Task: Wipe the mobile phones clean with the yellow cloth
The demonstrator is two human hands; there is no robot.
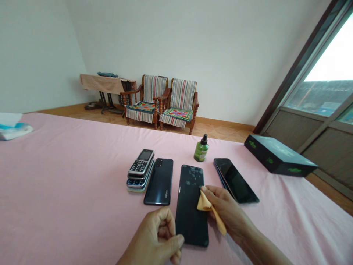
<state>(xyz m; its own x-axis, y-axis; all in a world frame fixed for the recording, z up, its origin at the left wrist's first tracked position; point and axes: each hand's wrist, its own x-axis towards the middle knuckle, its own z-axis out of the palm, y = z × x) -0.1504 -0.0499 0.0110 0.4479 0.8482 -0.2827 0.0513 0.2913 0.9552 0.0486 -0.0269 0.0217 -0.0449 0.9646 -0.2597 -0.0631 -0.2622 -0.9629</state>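
Just beyond the top end of the middle phone (191, 221) stands a green bottle (200, 150) with a black pump-like cap; how full it is, I cannot tell. Well to the right of that phone, and farther back, lies a black box (275, 159) with green lettering, its contents hidden. The middle phone itself lies flat on the pink sheet (82, 176), a dark slab with pale wet-looking spots gathered near its top and a smoother lower part. At its right edge, the right hand (223, 206) pinches a yellow cloth (204, 202) against it. By its lower left corner, the left hand (157, 235) is loosely curled, thumb near the bent fingers; whether it grips the corner, I cannot tell. Left of it lies a dark blue phone (159, 184).
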